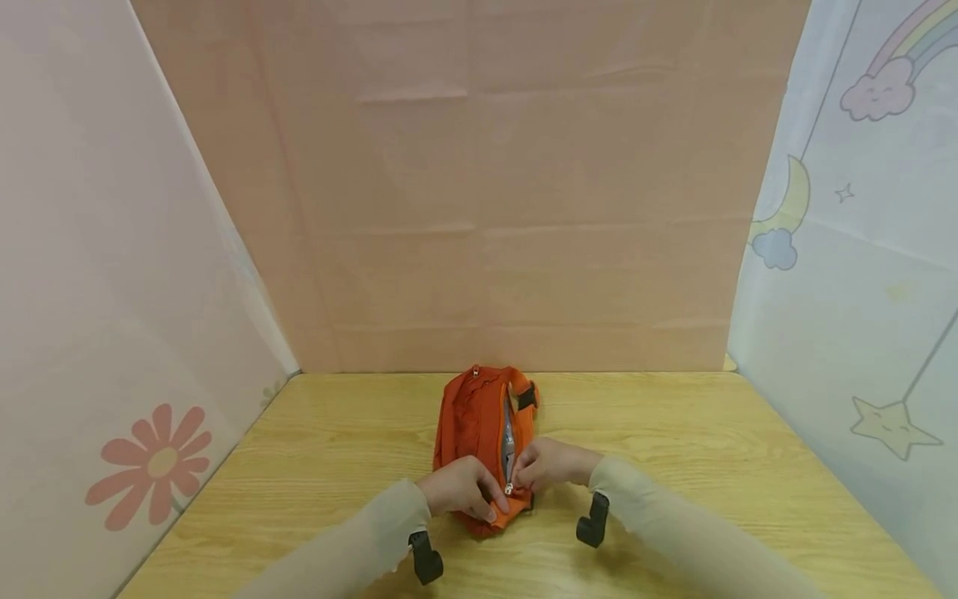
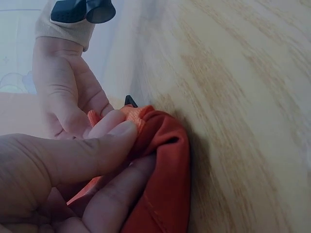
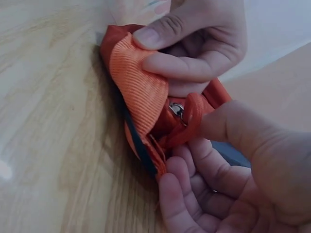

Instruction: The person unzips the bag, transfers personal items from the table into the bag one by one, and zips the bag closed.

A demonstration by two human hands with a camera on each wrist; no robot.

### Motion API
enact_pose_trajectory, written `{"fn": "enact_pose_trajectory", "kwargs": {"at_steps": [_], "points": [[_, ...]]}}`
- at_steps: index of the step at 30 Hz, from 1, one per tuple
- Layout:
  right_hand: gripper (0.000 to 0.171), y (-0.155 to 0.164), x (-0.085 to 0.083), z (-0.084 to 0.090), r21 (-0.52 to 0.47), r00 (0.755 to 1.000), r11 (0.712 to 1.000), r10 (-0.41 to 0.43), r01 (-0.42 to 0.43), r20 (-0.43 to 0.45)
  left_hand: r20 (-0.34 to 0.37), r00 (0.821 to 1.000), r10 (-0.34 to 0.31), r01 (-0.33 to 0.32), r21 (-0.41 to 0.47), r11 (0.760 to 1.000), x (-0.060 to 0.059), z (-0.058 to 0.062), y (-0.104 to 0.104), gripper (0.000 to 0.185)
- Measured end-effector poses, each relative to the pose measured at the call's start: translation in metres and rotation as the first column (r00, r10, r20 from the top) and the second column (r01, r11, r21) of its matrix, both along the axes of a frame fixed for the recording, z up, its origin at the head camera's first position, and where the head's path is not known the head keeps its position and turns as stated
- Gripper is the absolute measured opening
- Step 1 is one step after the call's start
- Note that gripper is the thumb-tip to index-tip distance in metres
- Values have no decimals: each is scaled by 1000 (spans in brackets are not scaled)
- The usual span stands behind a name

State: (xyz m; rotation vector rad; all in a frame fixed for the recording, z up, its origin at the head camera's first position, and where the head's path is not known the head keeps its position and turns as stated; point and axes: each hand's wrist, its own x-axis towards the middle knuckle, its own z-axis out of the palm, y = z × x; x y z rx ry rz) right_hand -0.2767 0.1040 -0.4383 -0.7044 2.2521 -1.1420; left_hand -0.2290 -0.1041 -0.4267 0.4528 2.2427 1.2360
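A red-orange waist bag (image 1: 466, 420) lies on the table, its long side zip partly undone with a grey lining (image 1: 508, 445) showing in the gap. My left hand (image 1: 458, 487) pinches the bag's near end where the ribbed orange strap (image 3: 138, 85) joins it. In the left wrist view its thumb (image 2: 97, 150) presses on the orange webbing. With the right hand (image 1: 555, 462) I pinch the cord pull (image 3: 194, 119) of the metal zip slider (image 3: 176, 109), near that same end. The right hand's other fingers (image 3: 177, 199) lie along the bag's side.
A black buckle (image 1: 527, 396) sits on the strap at the bag's far right. The wooden table (image 1: 337, 433) meets a peach backdrop (image 1: 479, 208) behind, with printed white sheets on the left (image 1: 150, 291) and right (image 1: 846, 333).
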Motion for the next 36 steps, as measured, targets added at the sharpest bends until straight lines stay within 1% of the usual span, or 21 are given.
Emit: {"fn": "enact_pose_trajectory", "kwargs": {"at_steps": [6,8,13,15,21,23,30,36], "points": [[14,3,-7,-4,3,998,1000,21,-21,65,0,1000,-4,4,9,1000,1,-1,0,14],[16,5,-12,-5,-10,997,1000,20,-19,69,-2,1000,4,-4,6,1000,1,0,0,14],[21,12,-24,-6,-61,998,998,-30,34,61,2,1000,27,-27,-7,1000,2,-1,1,15],[21,13,-27,-5,-79,996,996,-37,43,79,4,1000,28,-28,-9,1000,2,-1,1,16],[17,14,-28,-6,-142,993,990,-5,21,114,21,1000,23,-23,-3,1000,2,0,0,16],[16,14,-28,-7,-153,994,988,7,10,107,25,999,22,-22,-5,1000,2,0,-1,16],[13,12,-27,-12,-218,987,976,21,14,158,0,1000,17,-17,-27,999,1,0,-1,17],[12,11,-26,-15,-246,985,969,48,-5,169,-13,1000,3,-3,-31,1000,0,0,-2,16]]}}
